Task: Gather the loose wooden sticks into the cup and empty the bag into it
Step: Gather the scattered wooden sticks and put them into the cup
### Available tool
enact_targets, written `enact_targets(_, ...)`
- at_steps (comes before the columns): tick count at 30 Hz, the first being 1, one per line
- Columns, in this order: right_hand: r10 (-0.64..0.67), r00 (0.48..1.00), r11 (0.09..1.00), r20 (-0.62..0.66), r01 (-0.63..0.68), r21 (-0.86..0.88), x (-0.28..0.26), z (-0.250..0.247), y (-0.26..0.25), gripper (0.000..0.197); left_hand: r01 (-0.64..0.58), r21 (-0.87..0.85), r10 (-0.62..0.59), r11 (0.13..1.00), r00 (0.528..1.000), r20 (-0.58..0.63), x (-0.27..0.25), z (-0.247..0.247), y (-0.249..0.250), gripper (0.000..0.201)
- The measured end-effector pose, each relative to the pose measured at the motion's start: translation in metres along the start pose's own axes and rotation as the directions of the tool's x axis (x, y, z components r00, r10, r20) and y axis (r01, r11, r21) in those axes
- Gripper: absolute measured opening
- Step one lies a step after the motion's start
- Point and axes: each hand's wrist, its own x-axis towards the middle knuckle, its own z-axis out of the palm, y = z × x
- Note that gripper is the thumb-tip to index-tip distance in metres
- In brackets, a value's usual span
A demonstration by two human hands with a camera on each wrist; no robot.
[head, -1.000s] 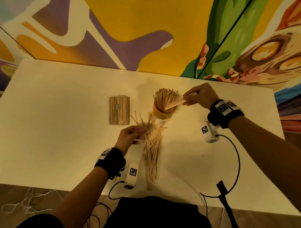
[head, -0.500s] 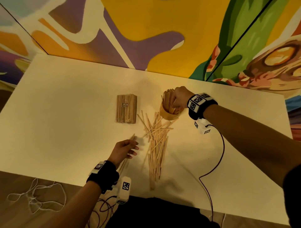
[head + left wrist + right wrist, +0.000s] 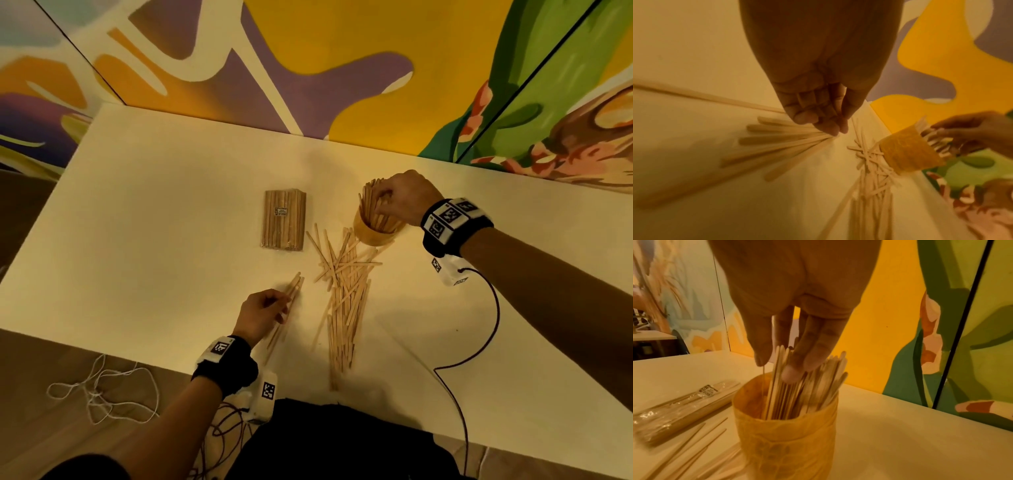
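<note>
A yellow cup (image 3: 371, 234) (image 3: 785, 434) stands upright mid-table, packed with wooden sticks (image 3: 375, 214) (image 3: 807, 386). My right hand (image 3: 378, 202) (image 3: 783, 365) reaches down from above and pinches the tops of a few of those sticks between thumb and fingers. Loose sticks (image 3: 346, 291) (image 3: 873, 178) lie scattered in front of the cup. Left of that pile, my left hand (image 3: 284, 305) (image 3: 835, 131) grips a small bundle of sticks (image 3: 293, 287) (image 3: 781, 141) lying on the table. The sealed clear bag of sticks (image 3: 283, 224) (image 3: 684, 405) lies flat left of the cup.
The white table (image 3: 154, 205) butts against a painted wall (image 3: 342, 68) at the back. A black cable (image 3: 479, 325) curls across the right side of the table. White string (image 3: 99, 394) lies on the floor at the lower left.
My right hand brought its sticks over the cup and lowered them in. My left hand drew a few sticks out of the pile, leftward and toward me.
</note>
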Motion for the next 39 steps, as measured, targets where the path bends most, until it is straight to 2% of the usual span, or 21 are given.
enact_targets(3,-0.058,0.995,0.998,-0.084,0.06,0.019,-0.007,0.002,0.003,0.028,-0.066,0.284,0.105,0.957,0.987,-0.122,-0.003,-0.009,-0.01,0.01)
enact_targets(5,-0.063,0.988,0.997,-0.141,0.069,0.035,-0.009,0.004,0.006,0.026,-0.096,0.418,0.172,0.903,0.974,-0.147,-0.004,-0.013,-0.015,0.018)
enact_targets(8,-0.058,0.977,0.997,-0.203,0.067,0.04,-0.012,0.005,0.01,0.022,-0.087,0.581,0.169,0.809,0.982,-0.088,-0.003,-0.011,-0.022,0.036)
enact_targets(10,-0.058,0.964,0.995,-0.258,0.078,0.069,-0.016,0.005,0.012,0.018,-0.069,0.631,0.14,0.773,0.988,-0.064,-0.002,-0.004,-0.023,0.039)
enact_targets(13,-0.055,0.946,0.977,-0.32,0.118,0.178,-0.029,0.01,0.018,0.012,-0.086,0.685,0.127,0.723,0.992,-0.009,-0.003,0.015,-0.018,0.043)
enact_targets(15,-0.03,0.949,0.946,-0.315,0.129,0.298,-0.046,0.016,0.019,0.004,-0.099,0.702,0.132,0.706,0.991,0.007,-0.003,0.027,-0.014,0.05)
enact_targets(18,0.067,0.978,0.899,-0.197,0.026,0.438,-0.079,0.038,0.022,0.011,-0.143,0.702,0.148,0.698,0.988,0.055,0.0,0.047,-0.01,0.057)
enact_targets(22,0.191,0.979,0.84,0.075,-0.203,0.503,-0.121,0.079,0.037,0.018,-0.164,0.69,0.129,0.705,0.986,0.103,-0.002,0.075,0.0,0.066)
enact_targets(25,0.222,0.939,0.793,0.263,-0.331,0.512,-0.156,0.113,0.046,0.02,-0.159,0.712,0.133,0.684,0.987,0.093,-0.011,0.095,0.004,0.092)
enact_targets(28,0.215,0.858,0.773,0.466,-0.441,0.456,-0.188,0.144,0.049,0.026,-0.188,0.743,0.206,0.642,0.976,0.07,-0.018,0.116,0.002,0.093)
enact_targets(30,0.193,0.8,0.772,0.568,-0.482,0.416,-0.203,0.159,0.049,0.031,-0.186,0.767,0.209,0.614,0.975,0.069,-0.021,0.124,0.003,0.096)
enact_targets(32,0.212,0.795,0.759,0.568,-0.501,0.417,-0.215,0.168,0.047,0.033,-0.183,0.763,0.202,0.621,0.977,0.069,-0.022,0.129,0.005,0.093)
enact_targets(36,0.251,0.825,0.733,0.506,-0.503,0.458,-0.224,0.172,0.046,0.034,-0.219,0.672,0.224,0.708,0.971,0.081,-0.017,0.127,0.006,0.065)
enact_targets(39,0.25,0.825,0.72,0.507,-0.509,0.472,-0.224,0.172,0.047,0.035,-0.209,0.688,0.225,0.695,0.972,0.068,-0.013,0.117,0.004,0.067)
